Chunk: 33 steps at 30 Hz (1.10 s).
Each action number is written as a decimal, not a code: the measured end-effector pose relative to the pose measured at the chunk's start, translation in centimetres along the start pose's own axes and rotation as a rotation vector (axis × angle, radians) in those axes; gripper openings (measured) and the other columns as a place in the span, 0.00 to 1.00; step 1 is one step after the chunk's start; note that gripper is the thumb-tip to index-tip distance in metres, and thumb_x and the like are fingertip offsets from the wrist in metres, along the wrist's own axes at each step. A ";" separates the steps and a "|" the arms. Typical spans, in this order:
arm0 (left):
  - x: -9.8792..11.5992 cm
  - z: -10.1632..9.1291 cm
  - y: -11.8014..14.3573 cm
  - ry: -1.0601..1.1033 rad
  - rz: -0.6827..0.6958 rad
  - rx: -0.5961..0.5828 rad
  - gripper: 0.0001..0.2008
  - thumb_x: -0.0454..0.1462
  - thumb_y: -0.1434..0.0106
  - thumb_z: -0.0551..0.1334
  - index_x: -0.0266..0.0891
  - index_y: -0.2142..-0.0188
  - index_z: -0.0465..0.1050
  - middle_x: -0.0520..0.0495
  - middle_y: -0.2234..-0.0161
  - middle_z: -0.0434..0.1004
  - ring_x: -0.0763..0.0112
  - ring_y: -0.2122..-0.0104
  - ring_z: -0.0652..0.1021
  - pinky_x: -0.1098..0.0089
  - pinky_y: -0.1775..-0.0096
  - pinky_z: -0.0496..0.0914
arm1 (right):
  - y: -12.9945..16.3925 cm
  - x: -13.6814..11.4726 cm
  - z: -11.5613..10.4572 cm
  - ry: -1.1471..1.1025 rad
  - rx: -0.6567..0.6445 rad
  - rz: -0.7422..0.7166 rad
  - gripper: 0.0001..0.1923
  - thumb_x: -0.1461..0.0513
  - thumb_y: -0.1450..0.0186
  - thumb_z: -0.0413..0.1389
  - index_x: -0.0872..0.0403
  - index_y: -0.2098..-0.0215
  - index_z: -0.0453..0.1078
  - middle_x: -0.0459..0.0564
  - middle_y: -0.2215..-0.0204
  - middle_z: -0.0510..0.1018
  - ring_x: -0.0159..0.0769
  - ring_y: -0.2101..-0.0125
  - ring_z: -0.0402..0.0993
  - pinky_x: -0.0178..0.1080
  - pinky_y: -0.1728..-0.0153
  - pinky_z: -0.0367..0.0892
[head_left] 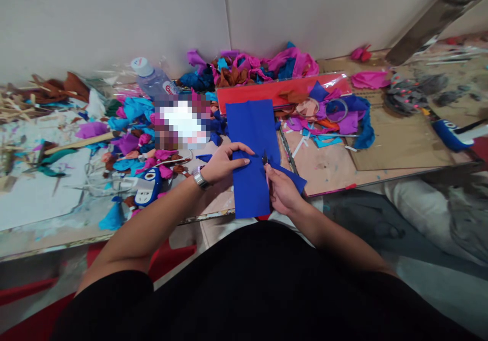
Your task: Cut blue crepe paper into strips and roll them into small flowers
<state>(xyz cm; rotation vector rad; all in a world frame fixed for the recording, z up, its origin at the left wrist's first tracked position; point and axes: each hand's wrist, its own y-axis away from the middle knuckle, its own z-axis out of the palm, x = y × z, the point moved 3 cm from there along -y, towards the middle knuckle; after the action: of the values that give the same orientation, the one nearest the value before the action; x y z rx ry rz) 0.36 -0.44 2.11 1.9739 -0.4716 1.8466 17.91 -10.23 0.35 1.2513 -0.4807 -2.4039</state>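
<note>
Your left hand [224, 164] lies flat on the blue paper sheet [251, 153] at the table's near edge [335, 188]; your right hand [282, 191] is closed around a small cutter [265, 159] touching it. Keep the left fingers [244, 162] clear of the blade, press the sheet taut, and cut in one steady line.

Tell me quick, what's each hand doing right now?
Left hand: open, fingers flat, pressing down the blue paper sheet.
Right hand: closed on a small dark cutting tool at the sheet.
</note>
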 end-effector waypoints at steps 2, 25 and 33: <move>0.0 0.0 0.0 -0.002 0.005 0.002 0.17 0.43 0.43 0.75 0.39 0.56 0.82 0.44 0.56 0.84 0.67 0.61 0.80 0.68 0.57 0.75 | 0.0 0.0 0.0 -0.003 -0.004 0.004 0.30 0.39 0.45 0.72 0.50 0.66 0.66 0.35 0.83 0.65 0.24 0.86 0.53 0.32 0.88 0.39; 0.1 0.0 0.0 0.070 -0.007 0.065 0.19 0.47 0.39 0.74 0.40 0.52 0.81 0.43 0.53 0.82 0.68 0.60 0.80 0.69 0.58 0.75 | 0.2 0.2 -0.1 -0.005 -0.041 0.017 0.27 0.42 0.43 0.73 0.51 0.65 0.68 0.36 0.83 0.66 0.23 0.85 0.55 0.30 0.88 0.40; -0.3 -0.4 -0.2 0.085 -0.033 0.143 0.18 0.45 0.42 0.76 0.39 0.56 0.82 0.46 0.58 0.82 0.72 0.65 0.78 0.72 0.62 0.73 | 0.6 0.5 0.0 0.002 -0.054 0.064 0.29 0.41 0.45 0.73 0.51 0.66 0.68 0.36 0.83 0.69 0.24 0.87 0.63 0.28 0.89 0.43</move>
<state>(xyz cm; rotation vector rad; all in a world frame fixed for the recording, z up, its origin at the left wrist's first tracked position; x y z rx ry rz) 0.14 -0.05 1.79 1.9708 -0.2873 1.9837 17.76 -11.05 0.26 1.1967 -0.4454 -2.3466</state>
